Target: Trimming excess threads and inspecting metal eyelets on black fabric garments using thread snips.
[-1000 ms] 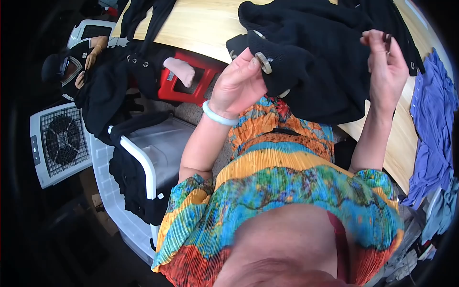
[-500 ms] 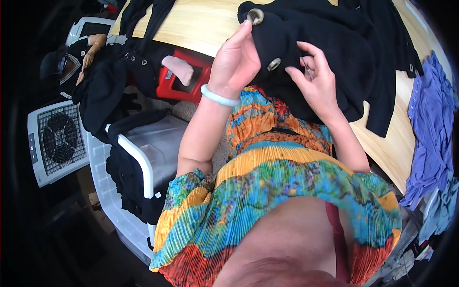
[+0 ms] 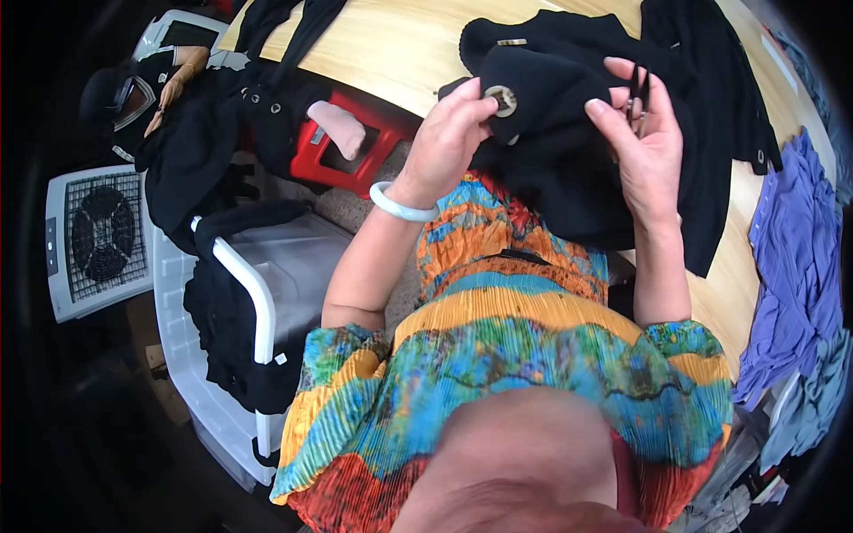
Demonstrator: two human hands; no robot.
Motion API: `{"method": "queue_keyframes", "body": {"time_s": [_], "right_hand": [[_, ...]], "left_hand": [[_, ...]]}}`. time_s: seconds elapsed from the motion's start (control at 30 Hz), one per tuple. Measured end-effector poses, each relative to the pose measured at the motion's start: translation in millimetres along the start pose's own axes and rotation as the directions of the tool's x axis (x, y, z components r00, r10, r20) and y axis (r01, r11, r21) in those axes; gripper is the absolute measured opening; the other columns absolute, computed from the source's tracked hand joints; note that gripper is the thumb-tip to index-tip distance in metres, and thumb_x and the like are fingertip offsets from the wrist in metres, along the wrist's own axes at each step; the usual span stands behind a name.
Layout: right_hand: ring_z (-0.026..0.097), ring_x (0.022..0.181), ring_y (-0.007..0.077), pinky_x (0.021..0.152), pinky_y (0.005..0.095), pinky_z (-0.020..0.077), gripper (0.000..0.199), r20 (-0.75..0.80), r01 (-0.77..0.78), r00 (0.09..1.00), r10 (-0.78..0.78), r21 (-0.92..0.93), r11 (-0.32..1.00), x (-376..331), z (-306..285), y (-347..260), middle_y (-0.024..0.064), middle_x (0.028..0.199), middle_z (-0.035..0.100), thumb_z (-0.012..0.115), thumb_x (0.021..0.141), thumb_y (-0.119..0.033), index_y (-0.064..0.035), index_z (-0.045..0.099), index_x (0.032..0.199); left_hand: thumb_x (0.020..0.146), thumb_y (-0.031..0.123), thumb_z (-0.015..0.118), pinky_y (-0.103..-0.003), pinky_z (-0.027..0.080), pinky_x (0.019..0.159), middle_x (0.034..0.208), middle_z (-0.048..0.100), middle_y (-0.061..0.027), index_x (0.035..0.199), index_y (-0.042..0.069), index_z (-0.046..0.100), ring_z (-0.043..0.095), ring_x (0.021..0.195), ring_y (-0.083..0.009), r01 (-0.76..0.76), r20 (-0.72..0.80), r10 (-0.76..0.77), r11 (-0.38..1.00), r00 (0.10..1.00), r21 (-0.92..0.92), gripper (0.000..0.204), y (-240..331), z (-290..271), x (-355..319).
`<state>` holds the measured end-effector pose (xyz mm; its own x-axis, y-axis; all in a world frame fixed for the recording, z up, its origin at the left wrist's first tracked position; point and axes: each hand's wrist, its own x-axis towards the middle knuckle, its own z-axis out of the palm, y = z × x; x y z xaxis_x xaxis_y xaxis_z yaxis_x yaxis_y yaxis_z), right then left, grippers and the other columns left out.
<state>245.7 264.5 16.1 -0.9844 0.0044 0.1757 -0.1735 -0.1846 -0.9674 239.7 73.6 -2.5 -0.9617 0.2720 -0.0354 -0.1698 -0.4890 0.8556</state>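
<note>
My left hand (image 3: 449, 133) is closed on the edge of a black knit garment (image 3: 569, 75), thumb and fingers pinching it beside a large mottled round button (image 3: 504, 100). A second button (image 3: 512, 42) shows edge-on farther up the cloth. To the right, my right hand (image 3: 647, 147) is curled around small dark thread snips (image 3: 638, 96), their two narrow blades pointing up and away. Its thumb and index finger are apart, next to the garment but holding none of it. The garment spreads from the table toward my lap.
The wooden table (image 3: 391, 53) curves around the far and right sides. Purple cloth (image 3: 800, 266) hangs at its right. On the left are a clear plastic bin (image 3: 178, 346) with black garments, a white rail (image 3: 253, 298), a red stool (image 3: 373, 160), a fan unit (image 3: 99, 244) and a seated person (image 3: 169, 107).
My left hand has come slightly nearer with the garment edge, turning the button to face me. My right hand has moved right, away from the button, and the snips now show clearly.
</note>
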Motion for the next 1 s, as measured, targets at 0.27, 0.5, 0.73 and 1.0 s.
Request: {"method": "queue_keyframes", "body": {"time_s": [0.27, 0.5, 0.73, 1.0], "right_hand": [[0.048, 0.064, -0.0014, 0.048, 0.0099, 0.0289, 0.036, -0.102, 0.231, 0.968, -0.230, -0.001, 0.973, 12.4, -14.3, -48.8, -0.0058, 0.080, 0.054, 0.064, 0.075, -0.003, -0.0045, 0.052, 0.109], [0.036, 0.059, -0.0018, 0.053, 0.0128, 0.0312, 0.029, -0.051, 0.175, 0.977, -0.209, -0.379, 0.909, 12.2, -22.6, -22.2, -0.0024, 0.087, 0.056, 0.061, 0.077, -0.001, -0.0010, 0.055, 0.105], [0.055, 0.093, 0.0141, 0.076, 0.0219, 0.0437, 0.031, 0.329, 0.308, 0.922, -0.202, -0.312, 0.899, -1.1, -12.7, -32.5, 0.0089, 0.100, 0.057, 0.059, 0.075, 0.003, 0.0040, 0.053, 0.105], [0.059, 0.076, 0.0186, 0.064, 0.0238, 0.0466, 0.029, 0.428, 0.503, 0.839, -0.336, -0.374, 0.779, -0.2, -2.7, -17.4, 0.0095, 0.093, 0.059, 0.061, 0.066, 0.004, -0.0010, 0.059, 0.094]], "left_hand": [[0.086, 0.003, 0.045, -0.028, 0.044, 0.086, 0.110, 0.055, -0.0094, 0.117, -0.003, 0.044, 0.054, 0.098, -0.0152, -0.012, 0.288, 0.024, 0.999, 0.957, -0.046, 0.032, 22.4, 31.3, -6.4], [0.086, 0.007, 0.050, -0.020, 0.048, 0.070, 0.095, 0.060, -0.0027, 0.103, 0.001, 0.054, 0.057, 0.082, -0.0076, 0.125, 0.154, -0.101, 0.979, 0.983, -0.161, 0.019, 19.0, 39.3, -11.0], [0.086, 0.009, 0.050, -0.019, 0.046, 0.068, 0.093, 0.060, -0.0019, 0.103, 0.002, 0.054, 0.056, 0.080, -0.0063, 0.184, 0.112, -0.165, 0.966, 0.980, -0.185, 0.019, 10.8, 38.2, -14.7], [0.087, 0.010, 0.049, -0.016, 0.042, 0.063, 0.087, 0.059, 0.0016, 0.098, 0.005, 0.056, 0.053, 0.074, -0.0030, 0.203, 0.110, -0.189, 0.970, 0.976, -0.137, 0.014, 3.2, 31.3, -15.3]]}}
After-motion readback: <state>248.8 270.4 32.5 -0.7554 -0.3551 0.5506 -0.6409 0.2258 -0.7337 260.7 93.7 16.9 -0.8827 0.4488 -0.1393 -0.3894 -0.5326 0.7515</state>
